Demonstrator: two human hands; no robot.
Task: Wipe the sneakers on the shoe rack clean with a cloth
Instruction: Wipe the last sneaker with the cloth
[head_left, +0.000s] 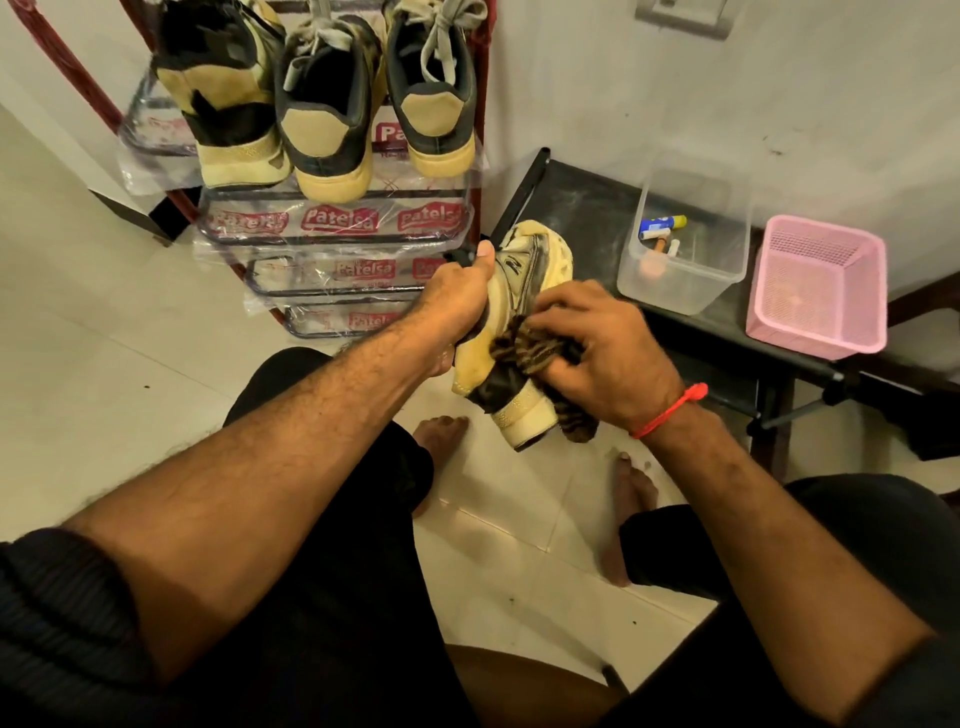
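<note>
My left hand (457, 301) grips a cream and black sneaker (524, 270) in mid-air in front of the shoe rack, thumb on its upper edge. My right hand (602, 353) holds a dark striped cloth (530, 348) bunched against the sneaker's side near the heel. Three more sneakers stand on the top shelf of the rack (332, 234), heels toward me: one at the left (228, 104), one in the middle (327, 114) and one at the right (431, 98). The lower shelves are wrapped in clear printed plastic and hold nothing.
A low black table (587, 208) stands to the right against the wall. On it are a clear plastic box (685, 244) with small items and a pink basket (815, 291). My bare feet rest on the pale tiled floor (104, 338) below the sneaker.
</note>
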